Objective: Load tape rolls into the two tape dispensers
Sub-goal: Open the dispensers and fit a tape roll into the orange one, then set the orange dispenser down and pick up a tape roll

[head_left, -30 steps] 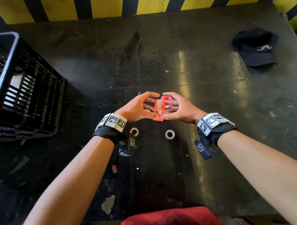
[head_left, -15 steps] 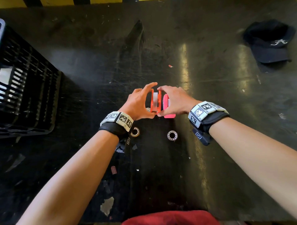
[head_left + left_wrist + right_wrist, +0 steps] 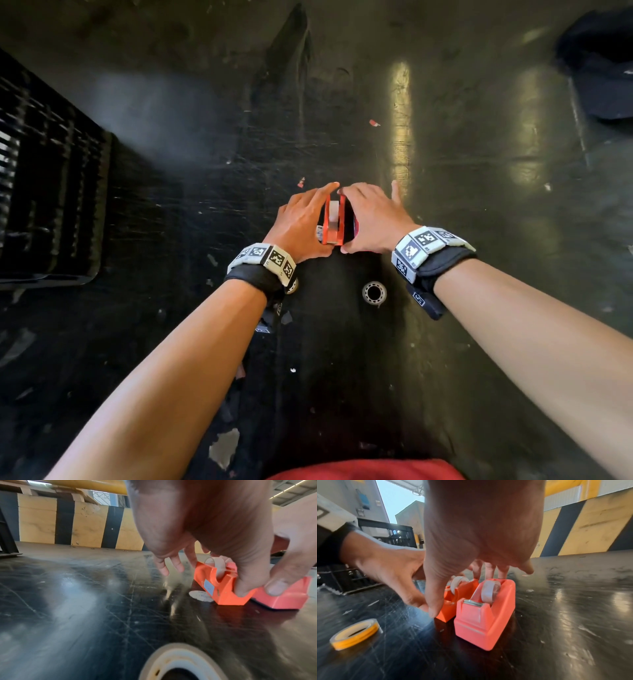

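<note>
Two tape dispensers stand side by side on the black table, touching or nearly so. The orange dispenser (image 3: pixel 334 219) (image 3: pixel 221 586) (image 3: pixel 452 605) carries a clear roll (image 3: pixel 457 582). My left hand (image 3: pixel 325 219) grips it lengthwise, thumb (image 3: pixel 247 582) at its near end and index finger at the far end. The pink dispenser (image 3: pixel 488 616) (image 3: pixel 289 597) also carries a clear roll (image 3: pixel 489 592), with tape drawn to its cutter. My right hand (image 3: pixel 346 221) arches over it, thumb (image 3: pixel 278 588) on its near end and fingers (image 3: pixel 489 569) behind the far end.
A loose tape roll (image 3: pixel 374 292) lies near my right wrist, and a yellow-cored roll (image 3: pixel 356 632) (image 3: pixel 180 662) lies under my left wrist. A black crate (image 3: pixel 51 205) stands at the left, a black cap (image 3: pixel 603 68) at the far right. A yellow-and-black barrier (image 3: pixel 68 524) bounds the table.
The dispensers, held tilted between both hands a second ago, now stand upright side by side on the table. Both hands have come down over them.
</note>
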The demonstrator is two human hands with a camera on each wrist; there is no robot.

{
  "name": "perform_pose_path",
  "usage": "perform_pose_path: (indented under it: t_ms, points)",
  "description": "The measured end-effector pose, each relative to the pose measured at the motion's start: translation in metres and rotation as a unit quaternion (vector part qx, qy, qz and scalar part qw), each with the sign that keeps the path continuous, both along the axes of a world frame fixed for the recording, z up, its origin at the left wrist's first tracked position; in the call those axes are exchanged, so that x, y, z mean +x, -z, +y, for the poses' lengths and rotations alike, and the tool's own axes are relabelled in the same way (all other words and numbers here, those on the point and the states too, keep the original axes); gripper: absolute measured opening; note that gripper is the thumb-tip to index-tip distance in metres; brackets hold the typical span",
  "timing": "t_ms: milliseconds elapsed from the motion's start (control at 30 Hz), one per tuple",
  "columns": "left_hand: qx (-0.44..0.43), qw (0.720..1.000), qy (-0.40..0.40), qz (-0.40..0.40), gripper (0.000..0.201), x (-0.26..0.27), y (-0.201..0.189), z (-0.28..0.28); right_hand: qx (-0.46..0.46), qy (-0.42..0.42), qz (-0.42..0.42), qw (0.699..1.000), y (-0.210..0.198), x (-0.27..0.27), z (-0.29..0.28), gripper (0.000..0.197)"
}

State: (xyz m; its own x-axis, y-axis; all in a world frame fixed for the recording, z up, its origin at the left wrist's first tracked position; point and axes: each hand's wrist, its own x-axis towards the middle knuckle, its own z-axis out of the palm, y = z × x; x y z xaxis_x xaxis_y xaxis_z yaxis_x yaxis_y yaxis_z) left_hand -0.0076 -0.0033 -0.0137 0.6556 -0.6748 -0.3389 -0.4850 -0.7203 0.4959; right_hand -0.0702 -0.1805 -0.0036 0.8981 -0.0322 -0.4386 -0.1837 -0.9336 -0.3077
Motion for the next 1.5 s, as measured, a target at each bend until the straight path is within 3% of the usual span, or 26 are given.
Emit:
perform_pose_path:
  t_ms: [233,433,533,633,700,900,1033,1233,1500]
  points:
    - [0.019,1.000,-0.001,0.008,0.130,-0.004,0.002,-0.001,0.032,0.058,0.047,0.997,0.000,-0.029,-0.039,0.136]
    - [-0.008,1.000,-0.005,0.019,0.141,-0.006,-0.015,-0.001,0.054,0.092,0.013,0.994,0.012,-0.042,-0.042,0.126]
    - [-0.044,0.999,-0.018,0.022,0.125,-0.005,-0.030,-0.005,0.069,0.096,0.002,0.993,0.010,-0.042,-0.043,0.119]
    - [-0.054,0.998,-0.009,-0.018,0.080,-0.004,-0.041,-0.018,0.081,0.085,-0.029,0.993,-0.001,-0.044,-0.046,0.117]
    - [-0.047,0.998,0.010,-0.042,0.063,-0.006,-0.045,-0.029,0.084,0.076,-0.045,0.993,-0.010,-0.045,-0.048,0.115]
    - [-0.012,0.996,0.054,-0.072,0.055,-0.019,-0.047,-0.055,0.074,0.063,-0.052,0.994,-0.024,-0.053,-0.049,0.116]
    - [-0.034,0.996,0.056,-0.066,0.048,-0.021,-0.045,-0.056,0.067,0.058,-0.035,0.995,-0.024,-0.056,-0.048,0.117]
    - [-0.131,0.991,0.022,-0.021,0.038,-0.017,-0.057,-0.040,0.065,0.076,-0.006,0.995,-0.009,-0.048,-0.054,0.115]
    - [-0.117,0.993,-0.021,0.018,0.045,-0.011,-0.051,-0.022,0.059,0.090,0.014,0.994,0.010,-0.042,-0.051,0.129]
